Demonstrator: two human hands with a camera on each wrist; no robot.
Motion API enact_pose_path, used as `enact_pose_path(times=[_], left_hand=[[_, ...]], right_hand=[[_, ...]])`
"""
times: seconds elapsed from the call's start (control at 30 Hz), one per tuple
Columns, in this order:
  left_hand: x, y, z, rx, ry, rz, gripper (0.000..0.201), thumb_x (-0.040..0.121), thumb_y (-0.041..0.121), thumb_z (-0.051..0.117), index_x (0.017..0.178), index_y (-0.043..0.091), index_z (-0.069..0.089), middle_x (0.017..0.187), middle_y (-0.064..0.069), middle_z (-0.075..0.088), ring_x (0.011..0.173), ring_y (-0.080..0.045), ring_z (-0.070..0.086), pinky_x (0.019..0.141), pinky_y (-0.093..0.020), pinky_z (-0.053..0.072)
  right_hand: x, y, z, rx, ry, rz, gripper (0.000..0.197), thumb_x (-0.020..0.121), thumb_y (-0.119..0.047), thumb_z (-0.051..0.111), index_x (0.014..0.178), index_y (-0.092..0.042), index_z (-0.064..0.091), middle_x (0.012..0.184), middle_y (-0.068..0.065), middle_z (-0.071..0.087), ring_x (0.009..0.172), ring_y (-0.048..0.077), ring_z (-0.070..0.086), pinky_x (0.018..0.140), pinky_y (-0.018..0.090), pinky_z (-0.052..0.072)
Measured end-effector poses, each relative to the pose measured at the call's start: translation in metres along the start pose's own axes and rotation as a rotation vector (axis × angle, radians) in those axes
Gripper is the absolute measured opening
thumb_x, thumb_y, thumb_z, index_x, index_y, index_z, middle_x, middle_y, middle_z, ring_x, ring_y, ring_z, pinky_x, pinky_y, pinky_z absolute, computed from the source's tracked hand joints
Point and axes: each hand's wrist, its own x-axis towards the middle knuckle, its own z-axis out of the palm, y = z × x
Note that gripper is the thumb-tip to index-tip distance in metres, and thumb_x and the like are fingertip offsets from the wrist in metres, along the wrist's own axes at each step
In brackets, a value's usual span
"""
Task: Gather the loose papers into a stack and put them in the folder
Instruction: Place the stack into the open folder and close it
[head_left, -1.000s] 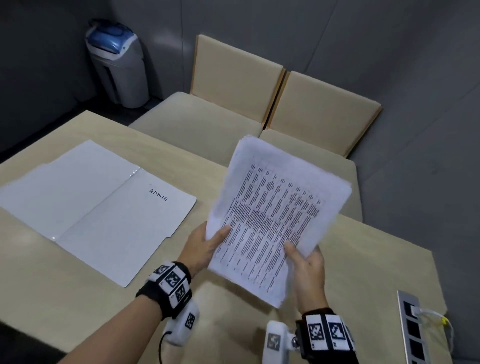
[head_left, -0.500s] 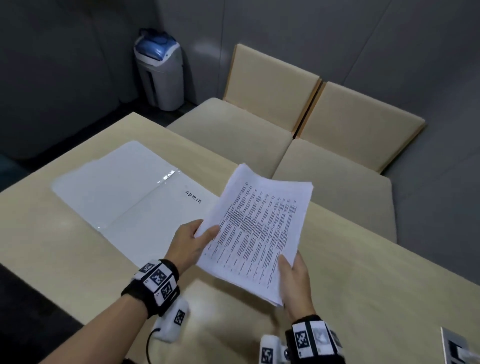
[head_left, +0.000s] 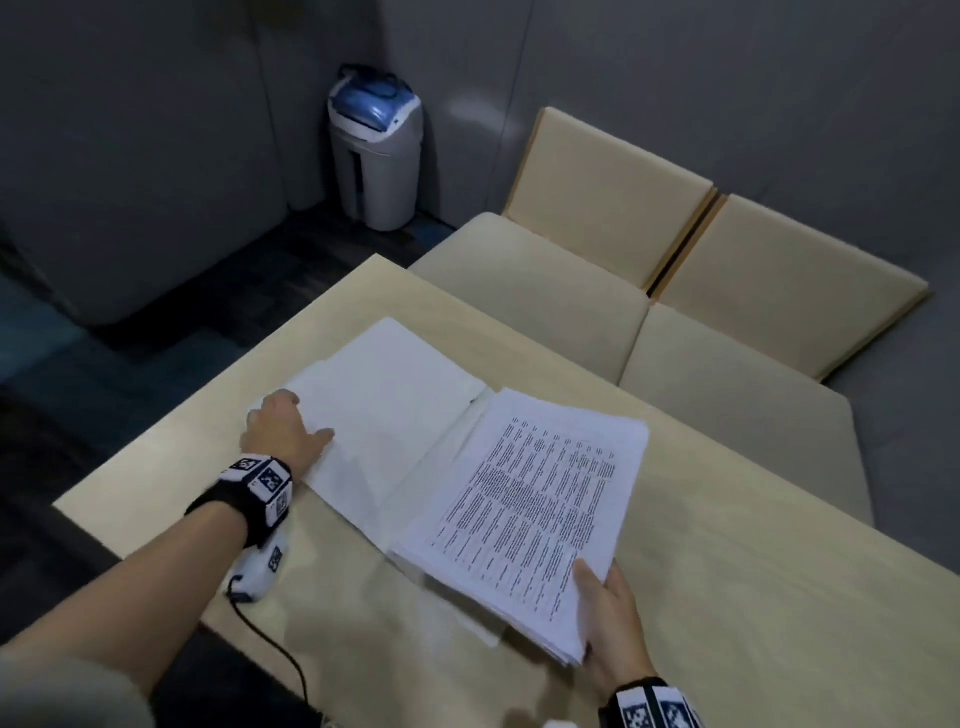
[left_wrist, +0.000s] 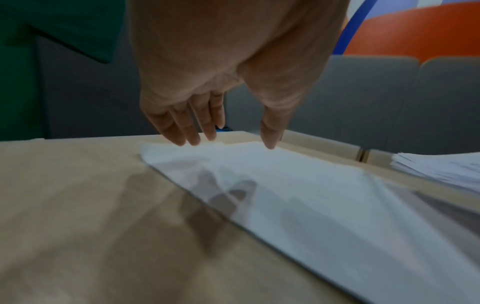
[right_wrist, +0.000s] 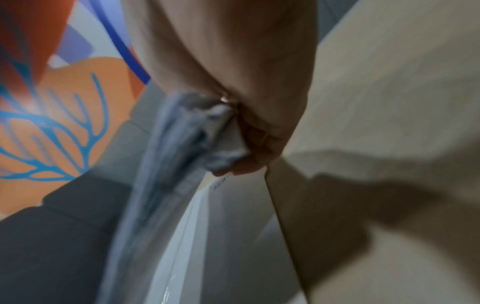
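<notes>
A white folder (head_left: 387, 410) lies open on the pale wooden table (head_left: 753, 597). My right hand (head_left: 608, 618) pinches the near corner of the printed paper stack (head_left: 540, 509), thumb on top, and holds it low over the folder's right half. In the right wrist view the stack's corner (right_wrist: 215, 135) is bunched in that grip. My left hand (head_left: 285, 428) is at the folder's left edge with straight fingers (left_wrist: 192, 131) reaching down to the folder (left_wrist: 311, 201). The stack's edge (left_wrist: 436, 166) shows at the right of the left wrist view.
Two beige cushioned seats (head_left: 571, 291) stand along the table's far side. A grey bin with a blue lid (head_left: 376, 150) is on the floor at the back left. A cable (head_left: 280, 649) hangs from my left wrist over the table's near edge.
My left hand let go of the stack and moved left to the folder's left edge. My right hand lowered the stack flatter over the folder's right half. The head view swung left.
</notes>
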Motion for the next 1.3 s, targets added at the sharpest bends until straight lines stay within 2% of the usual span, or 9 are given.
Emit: enact_pose_path(times=[0.13,0.27,0.5,0.63,0.73,0.93,1.03,1.17,1.3], left_hand=[[0.034,-0.019,-0.012,0.172,-0.056,-0.016,0.094,0.075,0.042,0.078,0.148,0.007,0.031,0.148,-0.018,0.043,0.137,-0.037,0.038,0.107,-0.049,0.038],[0.048,-0.026,-0.014,0.237,-0.082,-0.042,0.091,0.074,0.058,0.071,0.144,0.008,0.039,0.145,-0.017,0.043,0.134,-0.037,0.040,0.106,-0.050,0.039],[0.049,-0.014,-0.033,-0.037,-0.312,0.040,0.040,0.088,0.024,0.067,0.124,0.007,0.065,0.125,-0.018,0.068,0.111,-0.036,0.063,0.092,-0.038,0.050],[0.017,0.015,-0.051,-0.081,-0.522,0.293,0.015,0.092,0.028,0.065,0.099,0.016,0.070,0.102,-0.008,0.074,0.089,-0.025,0.069,0.073,-0.035,0.052],[-0.007,0.038,-0.065,-0.204,-0.644,0.409,0.018,0.092,0.038,0.065,0.093,0.021,0.072,0.094,0.000,0.077,0.082,-0.019,0.072,0.068,-0.030,0.050],[-0.039,0.082,-0.051,-0.655,-0.810,0.411,0.088,0.081,0.082,0.031,0.100,0.010,0.077,0.119,0.007,0.075,0.109,-0.010,0.071,0.100,-0.026,0.041],[-0.035,0.085,-0.013,-0.539,-0.666,0.347,0.081,0.079,0.083,0.030,0.108,0.019,0.071,0.107,0.005,0.076,0.095,-0.023,0.073,0.100,-0.040,0.047],[-0.042,0.086,0.043,-0.240,-0.648,0.470,0.064,0.096,0.066,0.030,0.144,0.027,0.049,0.145,0.000,0.056,0.129,-0.021,0.055,0.109,-0.041,0.041],[-0.061,0.103,0.086,-0.066,-0.676,0.613,0.065,0.092,0.068,0.032,0.146,0.036,0.046,0.164,0.005,0.027,0.148,-0.020,0.033,0.119,-0.046,0.029]], right_hand=[[-0.007,0.022,0.035,-0.039,0.041,0.084,0.034,0.105,-0.001,0.041,0.136,-0.003,0.053,0.131,0.020,0.063,0.120,0.038,0.060,0.109,0.053,0.042],[-0.002,0.032,0.045,-0.078,0.142,0.129,0.036,0.103,0.000,0.044,0.137,0.001,0.054,0.128,0.017,0.063,0.111,0.030,0.057,0.109,0.044,0.041],[0.022,0.021,0.031,-0.160,0.275,0.157,0.032,0.097,-0.004,0.051,0.126,0.005,0.061,0.117,0.019,0.067,0.115,0.039,0.062,0.106,0.050,0.046],[0.026,0.007,0.023,-0.218,0.301,0.140,0.015,0.096,-0.005,0.053,0.107,-0.005,0.062,0.123,0.022,0.067,0.113,0.039,0.063,0.105,0.051,0.047],[0.031,-0.003,0.015,-0.256,0.276,0.149,0.027,0.099,-0.014,0.054,0.124,-0.003,0.059,0.124,0.016,0.063,0.107,0.031,0.058,0.103,0.043,0.046],[0.037,-0.012,0.009,-0.245,0.209,0.217,0.047,0.101,-0.027,0.055,0.134,0.007,0.054,0.129,0.012,0.062,0.118,0.035,0.060,0.106,0.043,0.045],[0.050,0.011,0.001,-0.244,0.209,0.225,0.047,0.099,-0.027,0.057,0.136,0.002,0.057,0.128,0.018,0.068,0.115,0.037,0.065,0.107,0.055,0.046],[0.038,0.010,0.000,-0.221,0.211,0.212,0.041,0.099,-0.024,0.054,0.131,0.001,0.057,0.124,0.020,0.069,0.112,0.040,0.066,0.104,0.057,0.048],[0.015,-0.001,-0.015,-0.161,0.226,0.210,0.023,0.100,-0.014,0.051,0.111,0.001,0.064,0.105,0.024,0.075,0.096,0.041,0.073,0.091,0.059,0.056]])
